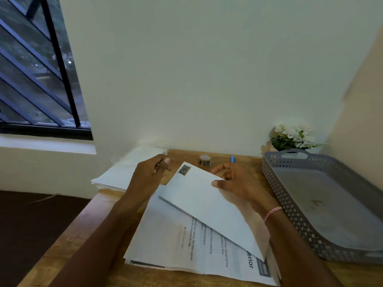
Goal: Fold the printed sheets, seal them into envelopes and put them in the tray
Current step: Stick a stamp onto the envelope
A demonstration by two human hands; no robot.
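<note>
Two hands: left hand loosely curled, nothing seen between the fingers, just beside the stamped corner; right hand pinching the far long edge, thumb on top.
Envelope: white envelope held tilted above the paperwork, stamp side up; flap hidden, so impossible to tell whether sealed or filled.
Sheets: printed sheets lying flat and unfolded on the table, at the near edge, partly under the envelope.
Pile: white paper pile at the far left corner; envelopes or blank sheets, cannot tell.
Tray: grey lattice-walled tray at the right end; no envelope seen inside, only a faint mark on its floor.
Progress: judged early, with nothing yet delivered to the tray and the top sheets not yet folded.
Remaining: probably folding, filling, sealing and placing for most of the stack.
Extras: small roll and blue stick near the wall; white flowers behind the tray.
</note>
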